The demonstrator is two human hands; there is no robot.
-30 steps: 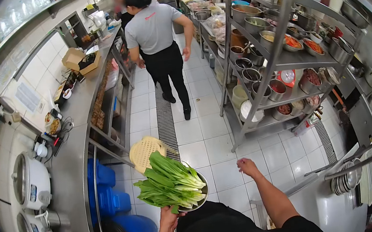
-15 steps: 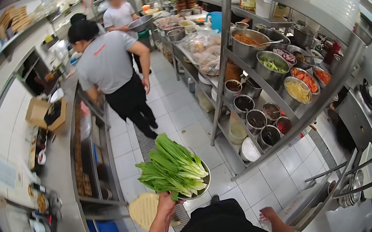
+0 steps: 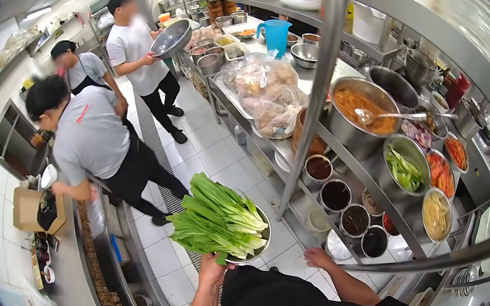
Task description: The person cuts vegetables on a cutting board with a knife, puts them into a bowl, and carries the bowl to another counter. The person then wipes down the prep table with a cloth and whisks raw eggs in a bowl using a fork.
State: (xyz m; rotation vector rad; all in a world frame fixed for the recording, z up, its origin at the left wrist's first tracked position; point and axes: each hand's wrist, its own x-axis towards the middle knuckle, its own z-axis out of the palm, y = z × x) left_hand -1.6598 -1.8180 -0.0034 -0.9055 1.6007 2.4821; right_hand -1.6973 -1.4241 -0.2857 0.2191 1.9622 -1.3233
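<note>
In the head view, my left hand (image 3: 212,271) is closed on the near rim of a metal bowl (image 3: 267,241). A pile of leafy greens (image 3: 219,215), with long green leaves and pale stems, fills the bowl and sticks out over its left side; the greens cover most of the bowl's inside. My right hand (image 3: 319,258) hangs low at my right side, fingers loosely apart, holding nothing. It is nearest to the lower shelf with a white-filled container (image 3: 337,245) and several pots of dark sauce (image 3: 355,219), without touching them.
A metal rack (image 3: 314,116) at right bears pots and bowls of cut vegetables. One person (image 3: 91,133) leans over the left counter; another (image 3: 135,50) carries a large metal bowl (image 3: 172,39). A third person (image 3: 82,69) stands behind. Bagged food (image 3: 267,85) lies on the table.
My view has moved forward along the aisle and the rack is closer. The bowl of greens stays in my left hand. The person with the large bowl has come into fuller view.
</note>
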